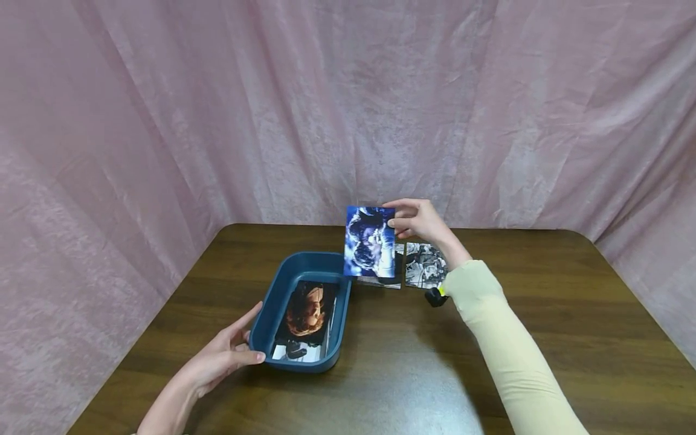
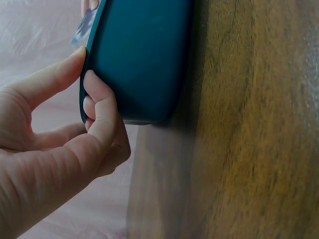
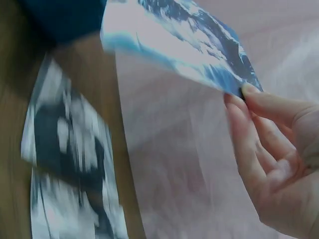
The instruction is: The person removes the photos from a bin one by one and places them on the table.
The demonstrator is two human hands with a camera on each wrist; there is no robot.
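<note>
My right hand pinches the top right corner of a blue and white photo, held upright in the air above the table. In the right wrist view the fingertips clamp the edge of that photo. My left hand grips the near left corner of a dark teal tray; in the left wrist view thumb and fingers pinch the tray's rim. Inside the tray lies a photo with red hair on black.
Two black and white photos lie flat on the dark wooden table behind the raised photo, blurred as photos on the table in the right wrist view. A pink cloth backdrop surrounds the table.
</note>
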